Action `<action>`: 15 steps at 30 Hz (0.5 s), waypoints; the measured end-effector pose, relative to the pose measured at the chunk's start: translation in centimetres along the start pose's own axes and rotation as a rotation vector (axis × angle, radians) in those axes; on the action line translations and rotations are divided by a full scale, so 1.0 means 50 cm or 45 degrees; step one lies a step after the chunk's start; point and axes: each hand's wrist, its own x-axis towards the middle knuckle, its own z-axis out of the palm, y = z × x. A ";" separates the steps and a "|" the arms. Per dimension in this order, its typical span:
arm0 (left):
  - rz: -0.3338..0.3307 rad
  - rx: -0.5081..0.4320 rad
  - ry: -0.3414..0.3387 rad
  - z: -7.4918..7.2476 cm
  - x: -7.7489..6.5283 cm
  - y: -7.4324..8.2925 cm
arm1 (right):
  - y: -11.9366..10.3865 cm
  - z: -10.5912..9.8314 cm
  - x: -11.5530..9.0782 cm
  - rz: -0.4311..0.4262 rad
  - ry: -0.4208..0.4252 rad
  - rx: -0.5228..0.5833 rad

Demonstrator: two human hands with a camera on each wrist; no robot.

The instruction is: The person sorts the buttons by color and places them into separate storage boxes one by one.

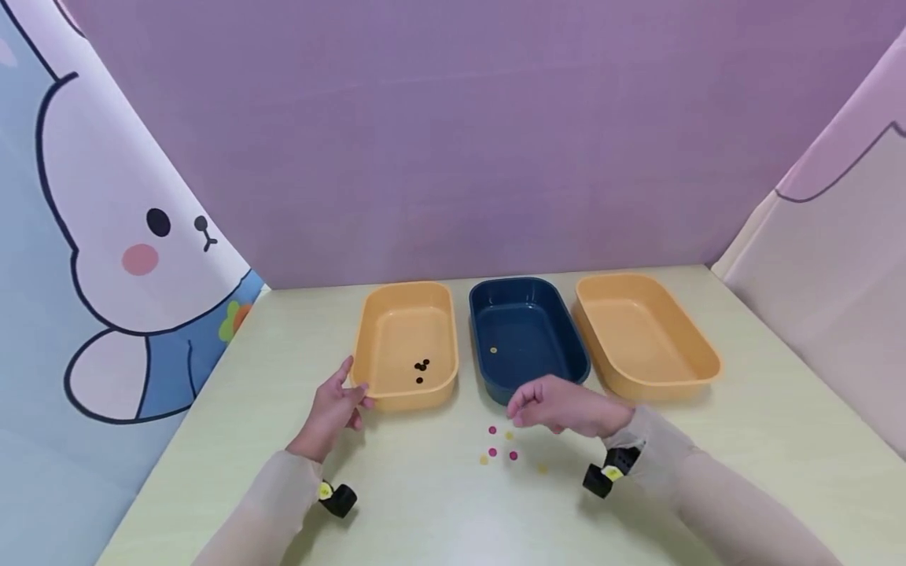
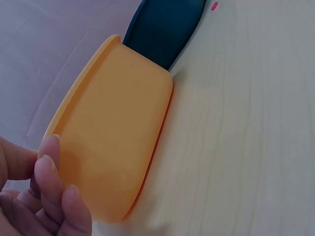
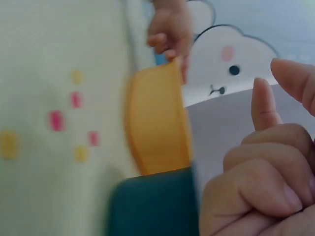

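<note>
My left hand (image 1: 336, 405) grips the near left corner of the left yellow tray (image 1: 406, 402), its fingers at the rim; the left wrist view shows the fingertips (image 2: 47, 164) against that tray's outer wall. Several small black discs (image 1: 422, 367) lie inside the tray. My right hand (image 1: 559, 405) hovers by the near edge of the blue tray (image 1: 524, 338), which holds one small yellow disc (image 1: 493, 350). In the right wrist view its thumb and index finger stand apart with nothing visible between them, the other fingers curled. Three pink discs (image 1: 492, 452) and three yellow discs (image 1: 542, 468) lie on the table in front.
Another yellow tray (image 1: 647, 334) stands right of the blue one. The trays sit in a row on the pale table (image 1: 425, 503), with a purple backdrop (image 1: 453, 157) behind. A rabbit-print cloth (image 1: 113, 299) hangs at the left.
</note>
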 end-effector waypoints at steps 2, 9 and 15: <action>-0.001 -0.002 -0.001 -0.001 0.000 0.001 | 0.021 0.006 -0.004 0.001 0.006 0.017; 0.003 0.011 -0.013 0.000 0.000 0.004 | 0.063 0.001 -0.009 -0.012 0.022 -0.017; 0.011 0.027 -0.025 0.001 0.006 0.007 | 0.076 -0.003 -0.002 0.011 -0.022 -0.216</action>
